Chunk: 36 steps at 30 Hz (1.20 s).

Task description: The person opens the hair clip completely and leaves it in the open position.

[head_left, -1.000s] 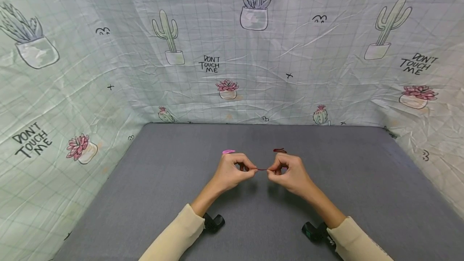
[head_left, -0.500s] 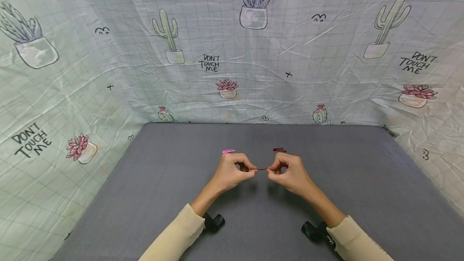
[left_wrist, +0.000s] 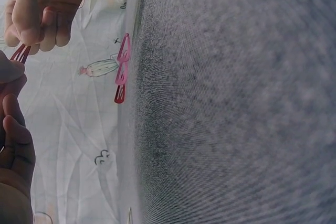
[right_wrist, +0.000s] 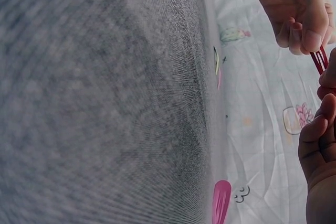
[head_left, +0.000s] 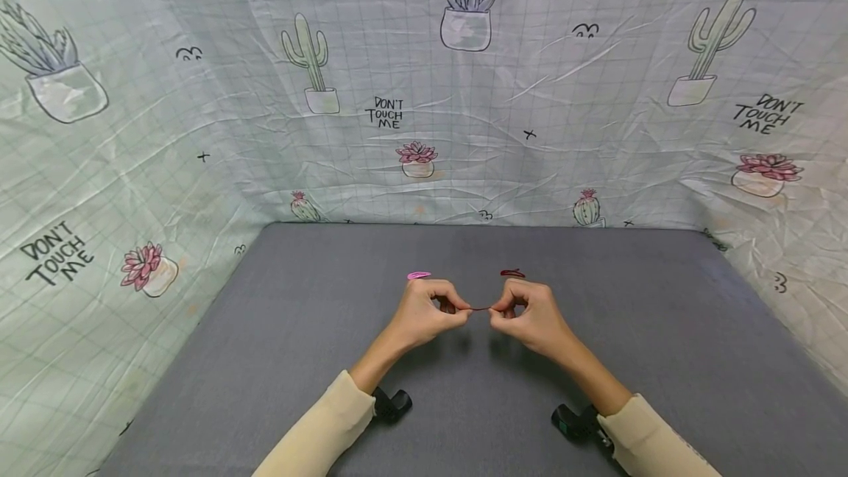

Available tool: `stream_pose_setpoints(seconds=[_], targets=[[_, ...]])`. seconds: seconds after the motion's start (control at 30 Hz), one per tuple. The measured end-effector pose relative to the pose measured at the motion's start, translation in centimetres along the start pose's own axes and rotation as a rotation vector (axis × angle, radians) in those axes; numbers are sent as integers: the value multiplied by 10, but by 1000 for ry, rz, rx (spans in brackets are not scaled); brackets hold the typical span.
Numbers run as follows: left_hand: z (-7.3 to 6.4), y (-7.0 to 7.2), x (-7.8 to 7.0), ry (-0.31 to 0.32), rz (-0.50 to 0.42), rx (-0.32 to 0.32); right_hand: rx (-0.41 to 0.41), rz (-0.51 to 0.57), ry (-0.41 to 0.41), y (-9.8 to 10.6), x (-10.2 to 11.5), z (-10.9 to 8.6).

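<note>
Between the two hands a thin red snap hair clip is held level above the table; in the head view only a narrow strip of the hair clip shows. My left hand pinches one end between thumb and forefinger. At the other end, the thumb and forefinger of my right hand do the same. The left wrist view gives the red hair clip with slots along it, its ends covered by fingertips. Behind the left hand lies a pink hair clip; behind the right, a dark red hair clip.
A grey cloth-covered table carries the loose clips. Patterned white sheeting closes off the back and both sides. In the left wrist view several clips, among them a pink clip, appear in line near the table's far edge.
</note>
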<state>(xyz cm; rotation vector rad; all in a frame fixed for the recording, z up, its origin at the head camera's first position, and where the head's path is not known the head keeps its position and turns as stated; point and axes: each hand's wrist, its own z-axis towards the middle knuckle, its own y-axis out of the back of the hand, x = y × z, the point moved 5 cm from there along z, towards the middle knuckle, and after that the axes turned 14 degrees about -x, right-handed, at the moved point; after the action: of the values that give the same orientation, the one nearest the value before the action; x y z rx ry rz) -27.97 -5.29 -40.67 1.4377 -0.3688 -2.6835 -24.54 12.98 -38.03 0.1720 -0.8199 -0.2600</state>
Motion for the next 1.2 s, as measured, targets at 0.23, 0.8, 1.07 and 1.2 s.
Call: stream_pose_setpoints(seconds=[0.23, 0.8, 1.07, 1.2], targets=[[-1, 0, 1, 2, 6, 5, 0, 1, -6, 0, -3, 0], [0, 0, 0, -35, -4, 33, -1, 1, 12, 0, 2, 1], [0, -1, -1, -22, 4, 21, -2, -3, -5, 1, 2, 2], [0, -1, -1, -15, 7, 22, -3, -4, -8, 1, 3, 2]])
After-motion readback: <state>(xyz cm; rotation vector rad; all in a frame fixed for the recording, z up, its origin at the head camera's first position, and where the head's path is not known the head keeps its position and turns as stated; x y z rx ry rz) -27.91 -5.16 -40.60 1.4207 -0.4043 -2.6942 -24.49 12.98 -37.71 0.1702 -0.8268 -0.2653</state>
